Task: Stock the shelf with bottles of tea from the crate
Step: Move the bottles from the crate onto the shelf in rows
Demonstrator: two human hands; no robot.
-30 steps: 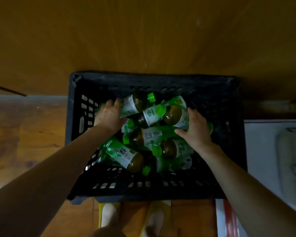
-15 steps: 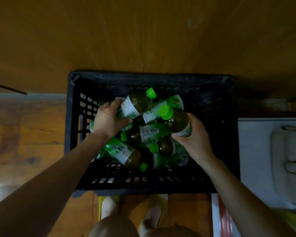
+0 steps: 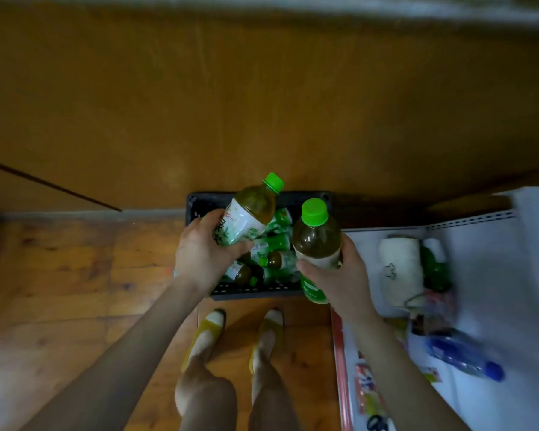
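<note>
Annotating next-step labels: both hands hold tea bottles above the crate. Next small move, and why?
Likely carry both to the right, onto the white shelf. The left hand grips a tilted bottle, the right hand grips an upright bottle; both are clear of the crate, and the shelf sits just beside it.
</note>
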